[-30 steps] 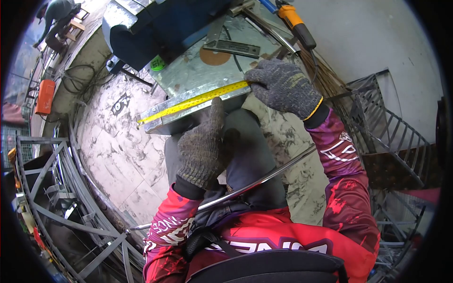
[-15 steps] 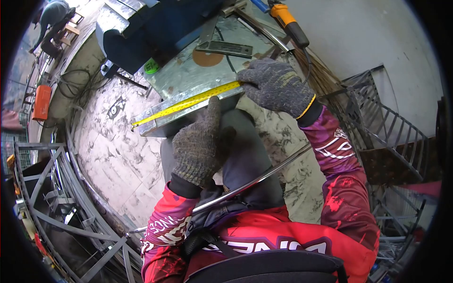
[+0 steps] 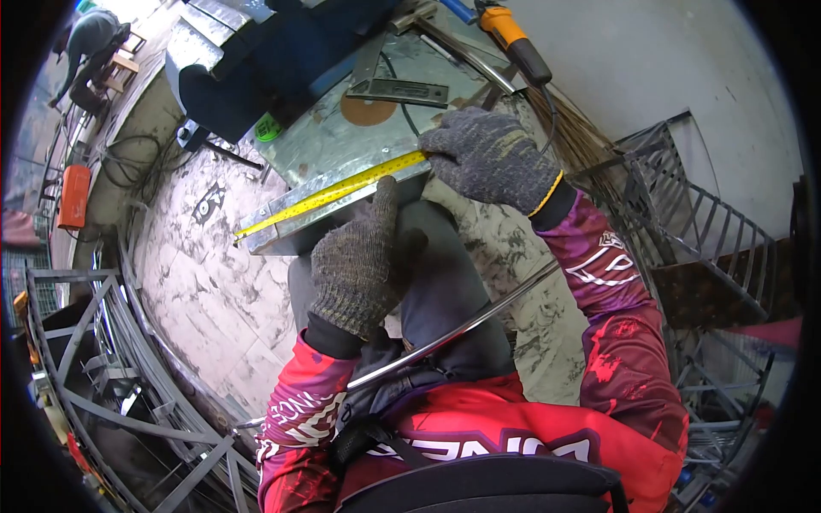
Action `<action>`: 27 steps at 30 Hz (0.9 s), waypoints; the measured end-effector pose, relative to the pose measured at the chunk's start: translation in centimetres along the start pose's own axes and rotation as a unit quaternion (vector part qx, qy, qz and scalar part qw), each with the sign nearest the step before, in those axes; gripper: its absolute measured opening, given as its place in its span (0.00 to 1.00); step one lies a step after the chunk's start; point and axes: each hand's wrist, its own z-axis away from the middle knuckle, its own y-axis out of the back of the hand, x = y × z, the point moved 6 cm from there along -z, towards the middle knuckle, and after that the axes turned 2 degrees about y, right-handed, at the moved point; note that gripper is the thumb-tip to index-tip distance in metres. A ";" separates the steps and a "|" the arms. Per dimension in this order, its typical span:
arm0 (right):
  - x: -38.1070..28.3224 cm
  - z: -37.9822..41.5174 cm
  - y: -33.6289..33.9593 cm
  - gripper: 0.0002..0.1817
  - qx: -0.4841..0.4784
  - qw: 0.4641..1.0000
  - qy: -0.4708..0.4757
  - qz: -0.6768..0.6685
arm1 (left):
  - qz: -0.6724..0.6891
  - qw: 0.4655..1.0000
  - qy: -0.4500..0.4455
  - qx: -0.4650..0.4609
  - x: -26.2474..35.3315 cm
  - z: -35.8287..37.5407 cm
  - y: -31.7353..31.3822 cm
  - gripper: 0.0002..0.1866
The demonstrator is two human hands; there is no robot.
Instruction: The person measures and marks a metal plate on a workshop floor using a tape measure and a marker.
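- Nearest the camera, a thin metal rod (image 3: 462, 329) lies slantwise across the person's lap, running from the lower left up toward the right sleeve.
- Just above it, the left hand (image 3: 359, 265), in a grey knitted glove, is loosely curled with its fingers pointing up; the fingertip presses on the yellow tape measure (image 3: 329, 195) about midway along it. This grip clasps nothing, it only pins the tape down.
- The tape measure is stretched flat along the near edge of a metal sheet (image 3: 342, 145), its free end reaching out past the sheet's left corner.
- The right hand (image 3: 492, 158), also gloved, closes over the tape's right end at the edge of the sheet; the fingers are folded down around it, and the tape's case, if there, is hidden beneath the glove.
- Farther on, the sheet serves as a surface carrying a round brown disc (image 3: 363, 109) and a flat metal plate (image 3: 398, 90).
- Beyond these, an orange-handled tool (image 3: 513, 43) lies at the far edge.
- At the top left, well apart, another person (image 3: 90, 47) bends over.
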 end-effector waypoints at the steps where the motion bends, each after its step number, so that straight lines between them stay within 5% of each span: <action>1: 0.0 -0.1 0.0 0.16 0.001 1.000 0.003 -0.001 | 0.000 1.000 -0.002 0.001 0.1 0.0 0.0 0.39; 13: -0.1 0.1 0.1 0.16 0.018 1.000 0.009 0.005 | -0.008 0.999 -0.003 -0.032 1.3 -0.5 0.2 0.42; 27: -0.1 0.0 0.2 0.16 0.015 1.000 0.012 -0.003 | -0.031 0.999 -0.008 -0.014 2.0 -1.3 0.4 0.34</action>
